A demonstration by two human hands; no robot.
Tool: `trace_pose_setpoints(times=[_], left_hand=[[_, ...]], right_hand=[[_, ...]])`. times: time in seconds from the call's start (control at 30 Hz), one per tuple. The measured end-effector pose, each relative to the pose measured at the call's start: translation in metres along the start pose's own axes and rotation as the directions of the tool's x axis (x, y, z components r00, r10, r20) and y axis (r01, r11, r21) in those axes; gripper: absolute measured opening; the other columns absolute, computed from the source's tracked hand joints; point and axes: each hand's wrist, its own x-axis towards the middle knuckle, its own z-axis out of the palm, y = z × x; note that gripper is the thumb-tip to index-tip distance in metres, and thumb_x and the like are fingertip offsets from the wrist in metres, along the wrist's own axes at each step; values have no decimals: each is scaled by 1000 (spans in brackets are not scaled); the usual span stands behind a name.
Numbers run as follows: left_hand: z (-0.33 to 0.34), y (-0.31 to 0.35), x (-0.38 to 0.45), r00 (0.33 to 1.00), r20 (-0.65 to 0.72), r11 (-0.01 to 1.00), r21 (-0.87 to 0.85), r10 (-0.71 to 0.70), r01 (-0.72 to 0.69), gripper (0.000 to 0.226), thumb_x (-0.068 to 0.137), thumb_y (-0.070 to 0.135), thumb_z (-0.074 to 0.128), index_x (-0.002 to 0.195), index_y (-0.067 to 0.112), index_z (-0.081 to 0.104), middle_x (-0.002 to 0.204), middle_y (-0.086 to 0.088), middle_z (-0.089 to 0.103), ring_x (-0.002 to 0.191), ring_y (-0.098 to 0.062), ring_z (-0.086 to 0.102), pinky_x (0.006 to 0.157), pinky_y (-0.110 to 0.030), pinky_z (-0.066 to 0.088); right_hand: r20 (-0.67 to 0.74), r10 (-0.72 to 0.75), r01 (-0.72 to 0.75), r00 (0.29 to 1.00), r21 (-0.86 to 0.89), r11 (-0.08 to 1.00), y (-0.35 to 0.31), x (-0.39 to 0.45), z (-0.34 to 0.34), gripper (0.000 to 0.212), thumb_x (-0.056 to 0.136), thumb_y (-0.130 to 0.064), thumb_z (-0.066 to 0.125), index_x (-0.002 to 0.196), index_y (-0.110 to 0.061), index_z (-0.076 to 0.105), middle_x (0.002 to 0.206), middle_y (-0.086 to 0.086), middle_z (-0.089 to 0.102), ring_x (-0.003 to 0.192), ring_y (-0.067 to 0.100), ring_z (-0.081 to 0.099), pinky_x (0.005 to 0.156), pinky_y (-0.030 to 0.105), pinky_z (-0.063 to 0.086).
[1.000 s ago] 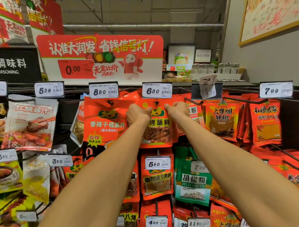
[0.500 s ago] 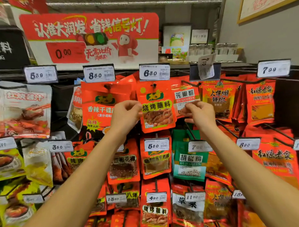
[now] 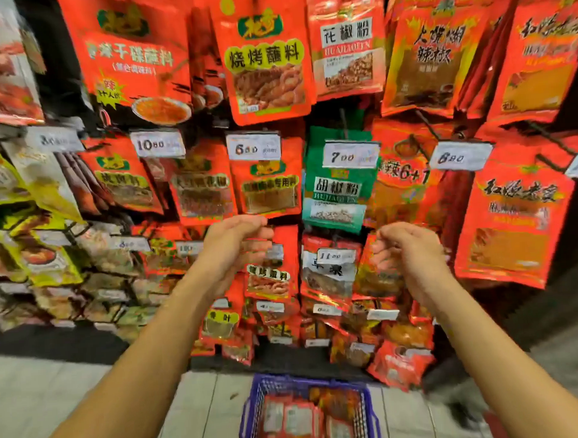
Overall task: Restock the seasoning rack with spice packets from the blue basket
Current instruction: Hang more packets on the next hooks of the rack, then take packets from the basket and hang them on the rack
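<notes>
Landmark: the blue basket stands on the pale floor at the foot of the seasoning rack, low in the middle of my view.

Basket contents: spice packets lie flat inside it, red with pale labels; they are too blurred for me to read or count.

My left hand: held up above the basket and a little to its left, in front of the rack's lower rows. The fingers are loosely curled with the thumb on top, and nothing is in them.

My right hand: held up above the basket and to its right, level with the left one. The fingers are bent and relaxed, and it holds nothing.

Barbecue packet: hangs high above the basket on the top row, bright red with a green logo, yellow-backed black characters and a picture of brown grilled meat.

Neighbours: a red pepper-powder packet with a white label hangs just right of it; a green packet hangs below that, between the top row and my hands.

Price tags: small white cards sit above each hook, directly above the basket.
</notes>
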Motion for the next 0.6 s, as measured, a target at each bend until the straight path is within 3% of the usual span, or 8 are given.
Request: trace_pose_setpoints(times=[0.23, 0.37, 0.43, 0.5, 0.6], left_hand=[[21, -149, -24, 935, -71, 938, -35, -346, 345, 22, 99, 16, 55, 86, 16, 73, 75, 0, 70, 60, -13, 59, 63, -28, 45], [24, -243, -28, 851, -74, 854, -37, -520, 519, 17, 98, 14, 49, 86, 21, 59, 75, 1, 58, 66, -16, 48, 59, -26, 37], [24, -295, -31, 795, -114, 802, -16, -595, 598, 17, 98, 14, 50, 87, 19, 62, 78, -1, 60, 66, -17, 51, 57, -25, 39], [22, -351, -35, 724, -215, 737, 31, -655, 675, 13, 96, 17, 56, 93, 17, 69, 80, -3, 69, 66, -18, 62, 60, -26, 48], [16, -438, -40, 630, -245, 642, 40, -736, 766, 11, 93, 19, 61, 88, 16, 70, 77, -2, 73, 69, -18, 65, 66, -28, 50]], right_hand=[[-9, 352, -352, 936, -64, 934, 149, -18, -39, 19, 96, -5, 53, 81, -3, 63, 53, 5, 62, 42, 17, 56, 40, 21, 44], [-42, 520, -520, 853, -150, 841, 245, -37, -50, 26, 98, -3, 51, 73, -7, 59, 48, 1, 59, 38, 12, 54, 38, 18, 41], [-74, 609, -612, 789, -180, 771, 304, -48, -54, 25, 96, -1, 52, 73, -8, 59, 50, 4, 59, 40, 16, 53, 40, 19, 42], [-119, 680, -687, 723, -219, 693, 371, -58, -58, 21, 94, -2, 57, 75, -8, 62, 62, 13, 62, 50, 23, 55, 48, 27, 48], [-152, 755, -760, 638, -285, 585, 470, -74, -62, 10, 91, -11, 64, 84, -5, 67, 82, 23, 69, 66, 31, 64, 67, 42, 56]])
